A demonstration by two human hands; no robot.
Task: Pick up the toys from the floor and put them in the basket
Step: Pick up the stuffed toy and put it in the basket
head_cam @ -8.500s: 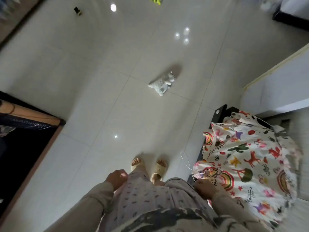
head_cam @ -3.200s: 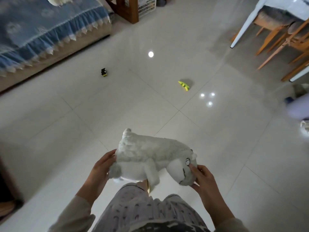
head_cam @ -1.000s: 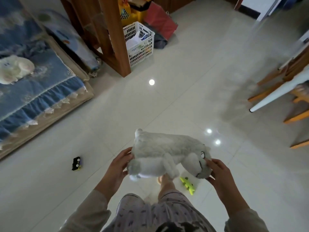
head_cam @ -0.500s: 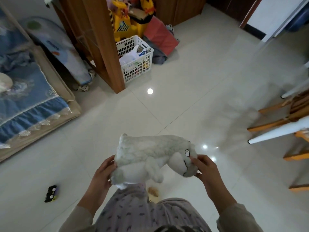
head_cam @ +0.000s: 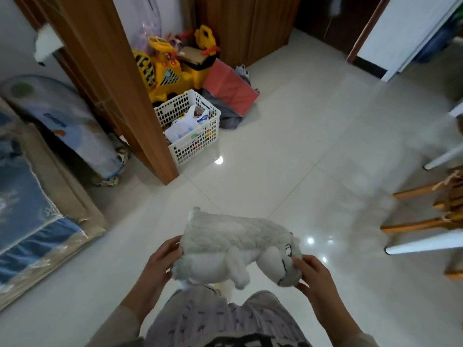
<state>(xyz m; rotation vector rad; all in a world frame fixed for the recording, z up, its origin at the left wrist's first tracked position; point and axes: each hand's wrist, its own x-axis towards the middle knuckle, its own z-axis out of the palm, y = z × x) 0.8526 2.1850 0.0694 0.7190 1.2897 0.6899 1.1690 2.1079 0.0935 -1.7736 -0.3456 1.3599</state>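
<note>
A fluffy grey-and-white plush animal toy (head_cam: 235,249) is held in the air above the glossy pale tiled floor (head_cam: 288,156), lying on its side, the left hand (head_cam: 160,261) clamped on its rear end and the right hand (head_cam: 313,274) clamped on its head. Well beyond the toy stands a white plastic lattice basket (head_cam: 193,131), already holding packets, touching a brown wooden post (head_cam: 120,78). A yellow ride-on digger (head_cam: 170,68) is parked just behind the basket.

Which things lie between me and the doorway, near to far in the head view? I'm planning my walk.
Plush toy held in both hands → white basket → yellow ride-on digger.
</note>
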